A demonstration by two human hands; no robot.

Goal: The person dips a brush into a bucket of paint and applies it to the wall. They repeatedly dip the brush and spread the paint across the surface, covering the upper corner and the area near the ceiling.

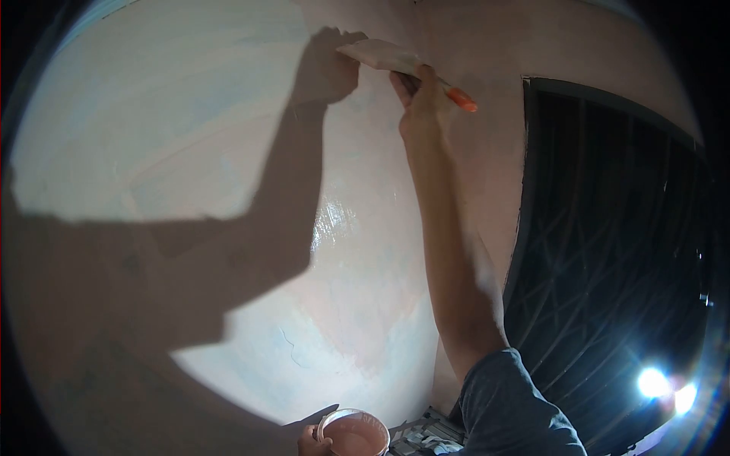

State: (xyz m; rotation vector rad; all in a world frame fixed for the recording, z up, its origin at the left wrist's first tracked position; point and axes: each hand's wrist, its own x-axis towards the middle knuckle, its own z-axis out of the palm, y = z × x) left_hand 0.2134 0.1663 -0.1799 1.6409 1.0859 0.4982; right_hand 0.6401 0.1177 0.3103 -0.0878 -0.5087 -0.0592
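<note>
My right hand [423, 93] is raised high with its fingers wrapped round a wide flat paintbrush [384, 55]. The pale, paint-covered bristle end points left and lies against the wall [380, 228] in this view, while the orange handle tip sticks out to the right. Low at the bottom edge, my left hand [310, 441] grips the rim of a paint bucket [386, 441], thumb over the edge. Pinkish paint [353, 441] shows inside it. Most of the left hand is cut off by the frame.
A dark metal-grille door [608, 228] in a grey frame stands on the right. Two bright lamps [665, 387] shine at lower right. Beside the bucket are grey slatted items [426, 435]. Wet paint glistens mid-wall, and my arm's shadow [281, 190] covers the left side.
</note>
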